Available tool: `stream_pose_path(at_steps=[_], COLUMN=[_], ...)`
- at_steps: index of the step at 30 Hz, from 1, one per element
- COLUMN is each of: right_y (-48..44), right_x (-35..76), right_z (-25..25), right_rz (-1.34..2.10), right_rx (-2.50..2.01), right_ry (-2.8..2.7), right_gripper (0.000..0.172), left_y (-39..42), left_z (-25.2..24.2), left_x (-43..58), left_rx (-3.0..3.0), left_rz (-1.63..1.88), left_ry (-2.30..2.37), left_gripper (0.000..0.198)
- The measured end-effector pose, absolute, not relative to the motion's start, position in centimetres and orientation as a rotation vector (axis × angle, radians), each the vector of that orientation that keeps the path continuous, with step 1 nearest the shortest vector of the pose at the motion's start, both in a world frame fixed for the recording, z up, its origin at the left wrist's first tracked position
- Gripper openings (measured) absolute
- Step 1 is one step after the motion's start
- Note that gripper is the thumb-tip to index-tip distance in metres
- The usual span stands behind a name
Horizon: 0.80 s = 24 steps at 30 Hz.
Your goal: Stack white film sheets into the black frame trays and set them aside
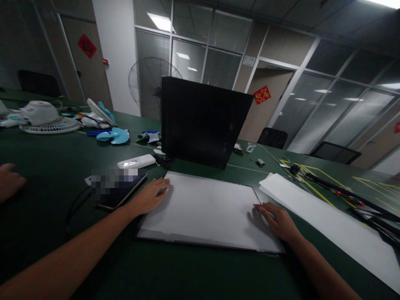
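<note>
A white rectangular panel [206,212] with a thin dark edge lies flat on the green table [175,275]. My left hand [152,195] rests at its upper left edge, fingers apart and pointing right, with nothing held. On the opposite side, my right hand [275,218] touches the right edge of the panel, its thumb and fingertips close together. Whether anything is between those fingertips is too small to tell. Behind the panel stands a large black box-like object [206,123]. A dark tablet-like device [125,191] lies left of my left hand.
Long white sheets [331,225] lie to the right, beside black cables [337,189]. A white elongated device [136,161], light blue fan blades [114,136] and a white fan part [50,125] are on the left. Another person's hand [11,182] is at the left edge.
</note>
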State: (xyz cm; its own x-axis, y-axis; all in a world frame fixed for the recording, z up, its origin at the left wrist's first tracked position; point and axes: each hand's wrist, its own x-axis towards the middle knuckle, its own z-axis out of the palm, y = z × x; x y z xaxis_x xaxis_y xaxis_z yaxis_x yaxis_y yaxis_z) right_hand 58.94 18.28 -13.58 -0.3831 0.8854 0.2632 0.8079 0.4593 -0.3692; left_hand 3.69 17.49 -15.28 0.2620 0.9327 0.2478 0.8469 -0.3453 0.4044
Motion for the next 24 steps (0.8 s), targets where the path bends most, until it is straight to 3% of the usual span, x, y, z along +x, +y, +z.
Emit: stream_pose_path(at_steps=[13,20,24], right_y=[20.1,22.0,22.6], right_x=[61.5,70.1,72.2], right_z=[-15.0,-16.7,-17.8], right_rz=[0.072,-0.09,-0.069], right_rx=[-1.542,-2.11,-2.338], right_ry=[-2.27,-1.846,-1.685], right_gripper=[0.055,0.083,0.081], left_y=[17.5,17.5,17.4], left_z=[-14.9,-14.7,-14.5], left_x=[3.8,4.1,4.3], left_rx=[2.31,2.303,2.319], left_rz=[0.773,0.821,0.864], left_ry=[1.693,1.744,1.752], left_gripper=[0.04,0.037,0.034])
